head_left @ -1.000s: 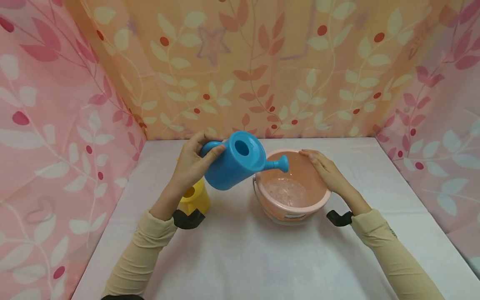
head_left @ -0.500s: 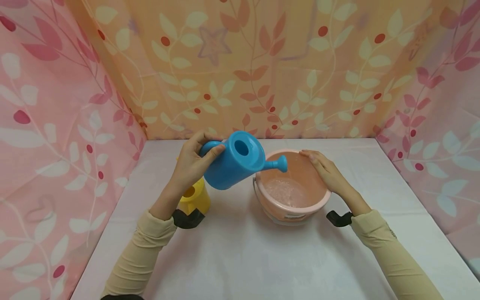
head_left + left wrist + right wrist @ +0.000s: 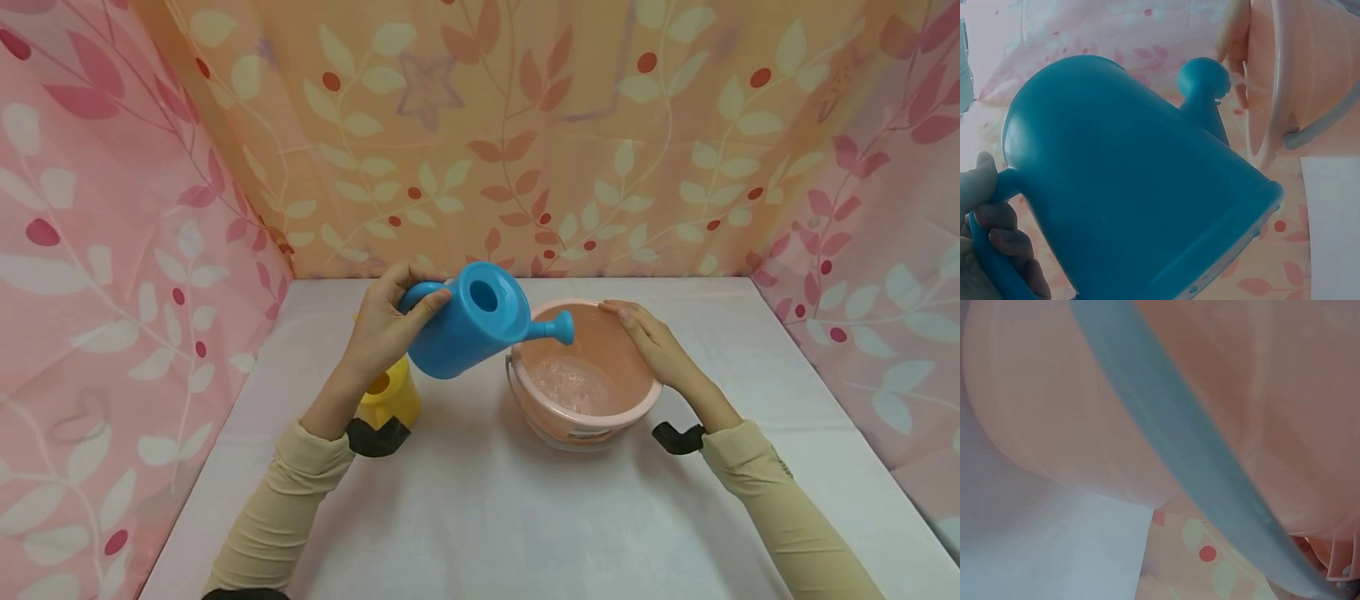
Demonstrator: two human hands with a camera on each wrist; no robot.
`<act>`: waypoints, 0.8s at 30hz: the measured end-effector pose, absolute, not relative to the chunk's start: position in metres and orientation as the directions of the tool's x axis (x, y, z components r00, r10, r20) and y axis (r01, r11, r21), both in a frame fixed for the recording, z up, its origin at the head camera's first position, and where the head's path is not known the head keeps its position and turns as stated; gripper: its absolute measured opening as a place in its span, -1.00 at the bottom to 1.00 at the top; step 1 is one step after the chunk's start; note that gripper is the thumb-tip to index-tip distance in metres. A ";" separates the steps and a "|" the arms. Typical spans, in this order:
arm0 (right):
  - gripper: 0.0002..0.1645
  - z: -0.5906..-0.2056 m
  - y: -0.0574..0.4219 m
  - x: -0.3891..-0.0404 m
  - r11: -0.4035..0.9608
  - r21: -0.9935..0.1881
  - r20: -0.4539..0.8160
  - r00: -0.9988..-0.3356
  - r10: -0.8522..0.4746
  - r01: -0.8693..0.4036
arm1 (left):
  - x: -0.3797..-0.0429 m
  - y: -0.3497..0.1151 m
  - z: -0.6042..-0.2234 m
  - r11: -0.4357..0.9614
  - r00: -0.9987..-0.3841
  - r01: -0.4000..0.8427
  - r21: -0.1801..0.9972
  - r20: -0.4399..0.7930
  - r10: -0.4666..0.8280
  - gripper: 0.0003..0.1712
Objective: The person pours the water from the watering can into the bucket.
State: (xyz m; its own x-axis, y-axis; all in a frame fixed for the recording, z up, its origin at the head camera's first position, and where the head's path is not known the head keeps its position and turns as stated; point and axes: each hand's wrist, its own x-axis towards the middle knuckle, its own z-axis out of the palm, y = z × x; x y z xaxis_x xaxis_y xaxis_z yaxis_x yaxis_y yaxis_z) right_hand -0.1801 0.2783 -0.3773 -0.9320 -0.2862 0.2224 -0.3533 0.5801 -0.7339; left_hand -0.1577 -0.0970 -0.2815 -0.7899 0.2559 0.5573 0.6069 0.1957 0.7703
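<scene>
In the head view my left hand grips the handle of a blue watering can, held up and tipped toward the right. Its spout rose points over the opening of a pink bucket. A thin stream of water shows at the rose in the left wrist view, and rippling water lies in the bottom of the bucket. My right hand rests on the bucket's right rim, fingers laid along it toward the far side. The bucket's grey bail handle crosses its outer wall in the right wrist view.
A yellow watering can stands on the white table, partly hidden behind my left wrist. Black wrist-camera mounts jut from both wrists. Patterned cloth walls close in the back and both sides.
Both hands, the blue watering can and the bucket stay almost in place. The water in the bucket ripples differently from frame to frame.
</scene>
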 end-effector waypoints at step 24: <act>-0.53 -0.348 0.260 -0.159 0.583 -0.731 0.218 -0.931 -0.292 -0.354 | -0.157 -0.096 -0.287 0.208 -0.787 0.615 0.761 0.575 0.222 -0.75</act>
